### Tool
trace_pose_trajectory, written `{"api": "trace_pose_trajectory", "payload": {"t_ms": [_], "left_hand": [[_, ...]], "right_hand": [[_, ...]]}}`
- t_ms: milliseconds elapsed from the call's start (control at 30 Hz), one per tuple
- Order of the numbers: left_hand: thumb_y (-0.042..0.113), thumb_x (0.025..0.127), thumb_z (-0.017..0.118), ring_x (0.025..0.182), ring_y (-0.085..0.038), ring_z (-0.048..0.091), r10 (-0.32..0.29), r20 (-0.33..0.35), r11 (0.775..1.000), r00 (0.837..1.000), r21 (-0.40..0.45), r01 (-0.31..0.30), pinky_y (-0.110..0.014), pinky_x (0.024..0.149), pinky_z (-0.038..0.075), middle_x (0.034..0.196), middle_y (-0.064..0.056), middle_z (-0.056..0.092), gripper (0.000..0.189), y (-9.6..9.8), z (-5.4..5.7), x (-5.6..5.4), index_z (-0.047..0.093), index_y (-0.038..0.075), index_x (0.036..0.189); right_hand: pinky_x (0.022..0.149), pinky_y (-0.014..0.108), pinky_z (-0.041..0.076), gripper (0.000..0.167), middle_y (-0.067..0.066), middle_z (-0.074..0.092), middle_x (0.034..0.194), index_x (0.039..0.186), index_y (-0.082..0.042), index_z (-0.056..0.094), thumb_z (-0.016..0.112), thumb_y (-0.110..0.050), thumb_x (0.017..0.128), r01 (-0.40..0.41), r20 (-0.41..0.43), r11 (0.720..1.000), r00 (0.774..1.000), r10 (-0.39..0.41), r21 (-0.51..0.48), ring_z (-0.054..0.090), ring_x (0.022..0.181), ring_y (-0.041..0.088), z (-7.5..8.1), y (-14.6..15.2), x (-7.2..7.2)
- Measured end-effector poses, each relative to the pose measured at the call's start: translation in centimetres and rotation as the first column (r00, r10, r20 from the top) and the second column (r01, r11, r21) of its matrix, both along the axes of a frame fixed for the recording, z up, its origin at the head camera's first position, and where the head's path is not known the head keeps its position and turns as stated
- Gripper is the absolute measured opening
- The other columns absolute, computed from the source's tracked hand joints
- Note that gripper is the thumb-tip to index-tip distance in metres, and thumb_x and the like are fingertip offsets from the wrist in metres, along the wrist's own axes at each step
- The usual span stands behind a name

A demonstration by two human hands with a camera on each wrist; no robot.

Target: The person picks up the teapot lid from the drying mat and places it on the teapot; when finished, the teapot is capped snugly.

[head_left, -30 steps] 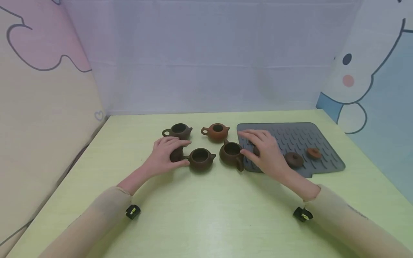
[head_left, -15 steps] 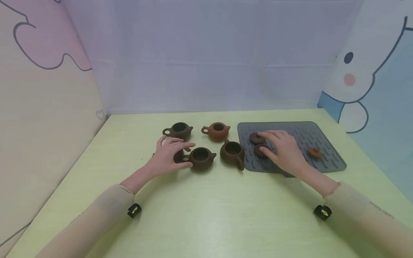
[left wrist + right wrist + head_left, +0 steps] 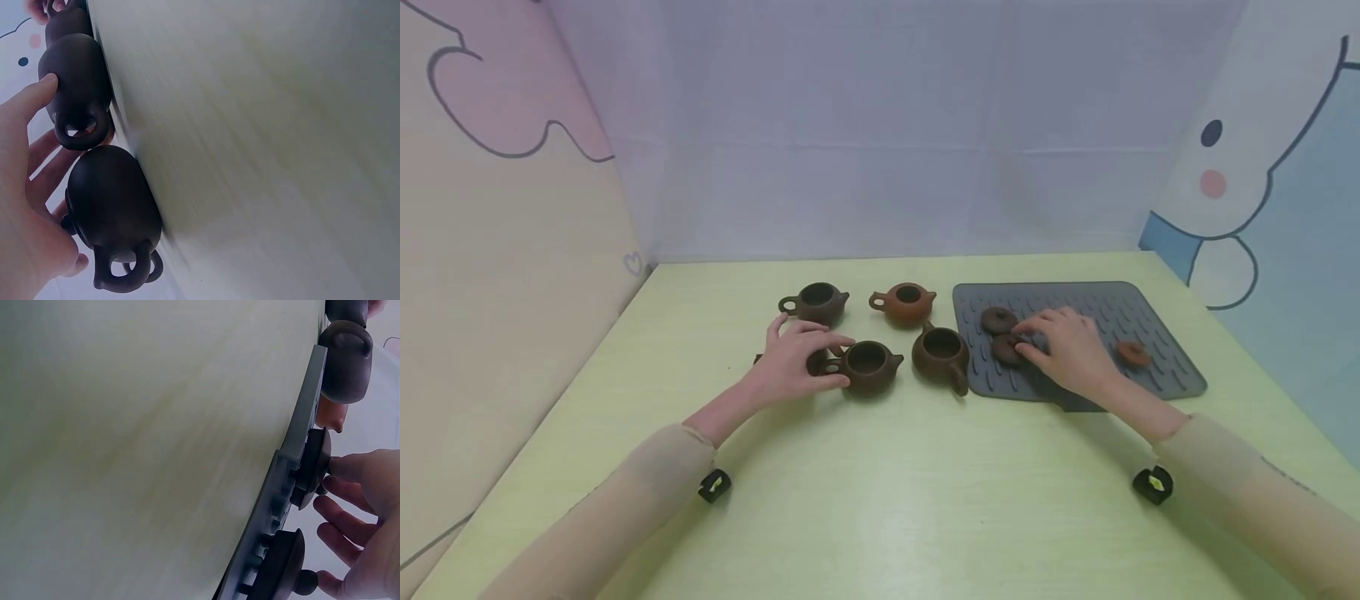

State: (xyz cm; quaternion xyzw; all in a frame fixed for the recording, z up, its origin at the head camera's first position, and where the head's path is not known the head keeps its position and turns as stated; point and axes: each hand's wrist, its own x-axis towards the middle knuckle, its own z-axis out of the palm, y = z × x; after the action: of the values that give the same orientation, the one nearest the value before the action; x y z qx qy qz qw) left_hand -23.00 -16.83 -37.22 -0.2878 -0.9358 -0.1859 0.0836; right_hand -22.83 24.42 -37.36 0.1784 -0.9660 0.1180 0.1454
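My left hand holds the left side of an open dark brown teapot, its thumb on the near side and fingers on the far side. Partly hidden behind that hand is another dark teapot; a knob shows on its top in the left wrist view. On the grey mat, my right hand pinches the knob of a dark teapot lid between thumb and forefinger. The lid lies knob up. A second dark lid sits just behind it. Under the palm is a third dark lid.
Behind stand a grey-brown teapot and a reddish teapot, both lidless. A brown teapot with its handle toward me stands beside the ridged mat. An orange-brown lid lies at the mat's right.
My right hand has shifted right over the mat, uncovering the two left lids, and its fingertips have closed on one knob. The left hand has barely moved.
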Motion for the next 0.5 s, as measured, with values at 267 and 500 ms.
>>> {"api": "trace_pose_trajectory", "payload": {"t_ms": [267,500], "left_hand": [[0.043,0.08,0.08,0.125,-0.025,0.051,-0.019,0.005,1.0,1.0,0.01,0.019,-0.062,0.114,0.017,0.101,0.008,0.073,0.051,0.04,-0.02,-0.17,0.067,0.026,0.126],[0.042,0.08,0.08,0.127,-0.027,0.051,-0.019,0.037,1.0,0.999,0.022,0.018,-0.06,0.11,0.025,0.103,0.007,0.072,0.052,0.09,0.02,-0.18,0.066,0.026,0.127]], "right_hand": [[0.092,0.064,0.038,0.017,0.012,0.071,0.106,0.107,-0.012,0.073,0.069,-0.019,0.092,0.005,0.04,1.0,0.999,-0.004,-0.016,0.057,0.104,0.035,-0.01,-0.05,-0.17],[0.094,0.064,0.036,0.016,0.011,0.072,0.104,0.106,-0.013,0.074,0.069,-0.019,0.092,0.006,0.049,0.999,0.999,-0.004,-0.04,0.057,0.105,0.035,-0.08,-0.01,-0.34]]}}
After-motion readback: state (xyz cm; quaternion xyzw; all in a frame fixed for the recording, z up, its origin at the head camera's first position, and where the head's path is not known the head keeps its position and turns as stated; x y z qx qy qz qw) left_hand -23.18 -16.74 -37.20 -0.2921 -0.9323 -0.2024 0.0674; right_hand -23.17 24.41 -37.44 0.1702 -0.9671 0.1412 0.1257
